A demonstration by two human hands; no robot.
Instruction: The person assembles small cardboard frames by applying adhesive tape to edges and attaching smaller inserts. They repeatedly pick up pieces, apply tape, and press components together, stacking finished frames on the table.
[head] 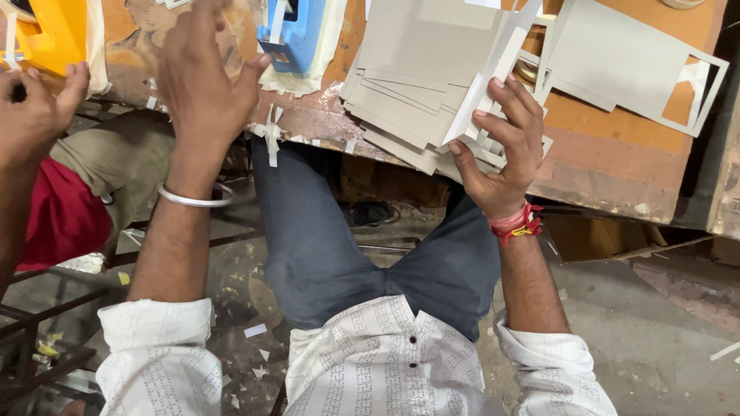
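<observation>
Leftmost, a co-worker's hand [31,104], curled loosely below a yellow tool [54,35]. Next, left hand [202,81]: fingers spread, holding nothing, raised over the bench [609,166] edge; blue tool [297,35] just right of the thumb, taped paper scrap [270,135] below it. Farther right, right hand [501,146]: fingers splayed, tips touching white strips [482,108] at the near edge of a grey card stack [416,77], stack up-left of the palm. Beyond, cut-out grey board [624,62].

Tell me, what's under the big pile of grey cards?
The grey card stack lies on the worn orange table. The right hand touches its edge. Anything beneath the pile is covered.
</observation>
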